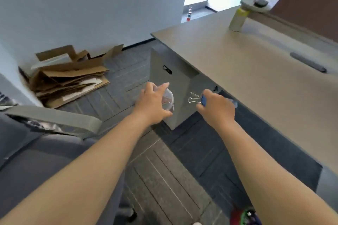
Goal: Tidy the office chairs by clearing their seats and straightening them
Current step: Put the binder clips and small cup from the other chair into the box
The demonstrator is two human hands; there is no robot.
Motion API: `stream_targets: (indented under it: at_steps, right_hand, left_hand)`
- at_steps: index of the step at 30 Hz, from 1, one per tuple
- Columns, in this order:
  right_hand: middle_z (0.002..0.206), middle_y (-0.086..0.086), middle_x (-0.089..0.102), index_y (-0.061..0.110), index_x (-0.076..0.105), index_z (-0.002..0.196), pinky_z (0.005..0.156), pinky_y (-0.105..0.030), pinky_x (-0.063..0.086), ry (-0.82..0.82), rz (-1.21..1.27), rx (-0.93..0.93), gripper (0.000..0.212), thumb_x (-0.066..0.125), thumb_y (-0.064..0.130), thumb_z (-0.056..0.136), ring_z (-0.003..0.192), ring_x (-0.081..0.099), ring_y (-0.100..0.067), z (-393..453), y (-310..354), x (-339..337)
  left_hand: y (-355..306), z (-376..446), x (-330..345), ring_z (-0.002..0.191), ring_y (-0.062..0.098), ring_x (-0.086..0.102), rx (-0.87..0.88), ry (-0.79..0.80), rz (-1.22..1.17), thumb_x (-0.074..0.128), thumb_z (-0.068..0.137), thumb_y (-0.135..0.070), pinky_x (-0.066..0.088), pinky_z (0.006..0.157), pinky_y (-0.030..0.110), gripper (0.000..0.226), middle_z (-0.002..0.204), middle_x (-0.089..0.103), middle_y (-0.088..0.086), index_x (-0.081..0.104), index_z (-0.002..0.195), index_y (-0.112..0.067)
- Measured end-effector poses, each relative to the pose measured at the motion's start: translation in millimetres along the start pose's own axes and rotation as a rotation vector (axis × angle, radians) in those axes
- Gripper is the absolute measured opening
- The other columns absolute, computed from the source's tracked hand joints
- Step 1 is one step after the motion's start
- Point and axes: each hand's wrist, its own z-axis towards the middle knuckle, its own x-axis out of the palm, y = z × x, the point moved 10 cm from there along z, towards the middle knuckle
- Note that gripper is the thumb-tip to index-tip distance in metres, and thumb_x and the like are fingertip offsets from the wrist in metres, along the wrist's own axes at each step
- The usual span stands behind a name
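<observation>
A dark grey office chair (27, 148) with a grey armrest (60, 117) fills the lower left. My left hand (153, 104) grips a small clear plastic tub (169, 99) with reddish bits inside, held in the air beside the desk's grey side panel. My right hand (217, 107) is closed on a blue binder clip (198, 99) whose silver wire handles point left; something small and clear sticks out at the hand's right side. Both hands hover over the carpet, just short of the desk's front edge.
A beige desk (256, 64) spans the right, with a yellow-green cylinder (237, 18) and a grey bar (308, 62) on it. Flattened cardboard (69, 76) is piled against the wall at left. A bottle (189, 14) stands on the floor far back. Colourful items (247, 217) show at the bottom edge.
</observation>
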Motion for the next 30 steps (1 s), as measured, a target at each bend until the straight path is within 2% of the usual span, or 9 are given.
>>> stream_targets:
  at_steps: [3,6,9,16,19,22,26,28,30]
  right_hand:
    - [0.08,-0.013,0.058,0.008,0.055,0.095,0.052,-0.025,0.031,-0.054,0.017,0.176,0.013,0.048,0.017,0.087,0.067,0.045,-0.027,-17,-83,-36]
    - [0.099,-0.017,0.067,0.007,0.056,0.111,0.062,-0.028,0.034,-0.105,0.041,0.331,0.025,0.049,0.018,0.09,0.076,0.053,-0.03,-43,-163,-69]
    - [0.101,-0.019,0.068,0.007,0.057,0.11,0.063,-0.028,0.032,-0.195,0.045,0.475,0.024,0.048,0.015,0.089,0.09,0.061,-0.036,-76,-248,-100]
    - [0.104,-0.022,0.065,0.002,0.054,0.111,0.064,-0.03,0.033,-0.278,0.02,0.669,0.024,0.048,0.011,0.089,0.095,0.059,-0.038,-150,-432,-149]
    - [0.105,-0.022,0.065,0.002,0.054,0.109,0.065,-0.03,0.031,-0.267,0.052,0.733,0.023,0.047,0.009,0.088,0.096,0.058,-0.037,-170,-482,-158]
    - [0.106,-0.023,0.064,0.003,0.054,0.109,0.065,-0.031,0.031,-0.26,0.063,0.826,0.023,0.047,0.008,0.087,0.09,0.054,-0.039,-190,-534,-166]
    - [0.106,-0.024,0.064,0.005,0.054,0.113,0.074,-0.039,0.046,-0.266,0.078,0.941,0.027,0.048,0.01,0.087,0.096,0.057,-0.041,-207,-593,-175]
    - [0.106,-0.023,0.064,0.005,0.054,0.112,0.078,-0.039,0.048,-0.274,0.088,0.981,0.027,0.049,0.01,0.086,0.097,0.057,-0.041,-211,-619,-178]
    - [0.105,-0.022,0.064,0.005,0.054,0.111,0.075,-0.039,0.047,-0.287,0.095,1.019,0.026,0.049,0.01,0.086,0.097,0.057,-0.04,-214,-642,-180]
  left_hand:
    - [-80,13,30,0.126,0.032,0.034,0.14,0.072,0.038,0.07,0.078,-0.029,0.037,0.11,0.045,0.083,0.138,0.029,0.012,0.022,0.145,-0.027]
    - [-160,18,63,0.127,0.033,0.032,0.259,0.128,0.047,0.07,0.078,-0.028,0.036,0.11,0.045,0.083,0.14,0.027,0.011,0.022,0.145,-0.029]
    - [-244,16,101,0.129,0.033,0.032,0.366,0.179,0.032,0.07,0.077,-0.026,0.037,0.11,0.044,0.083,0.141,0.025,0.01,0.023,0.145,-0.029]
    - [-426,-3,213,0.13,0.03,0.034,0.534,0.286,0.019,0.073,0.076,-0.025,0.036,0.107,0.038,0.085,0.142,0.027,0.01,0.024,0.145,-0.028]
    - [-469,-3,244,0.129,0.029,0.036,0.551,0.311,0.026,0.075,0.074,-0.024,0.037,0.106,0.038,0.088,0.141,0.029,0.01,0.023,0.145,-0.028]
    - [-516,2,277,0.13,0.03,0.034,0.561,0.339,-0.019,0.077,0.072,-0.018,0.034,0.107,0.035,0.09,0.142,0.03,0.013,0.024,0.145,-0.017]
    - [-578,14,307,0.129,0.031,0.035,0.633,0.326,-0.016,0.077,0.072,-0.021,0.032,0.107,0.036,0.085,0.141,0.031,0.013,0.028,0.141,-0.011]
    - [-609,21,324,0.13,0.032,0.034,0.688,0.338,0.015,0.077,0.073,-0.026,0.032,0.109,0.037,0.086,0.142,0.029,0.013,0.027,0.141,-0.012]
    - [-635,27,347,0.132,0.032,0.029,0.737,0.37,0.062,0.075,0.074,-0.029,0.03,0.111,0.037,0.087,0.144,0.026,0.013,0.025,0.143,-0.014]
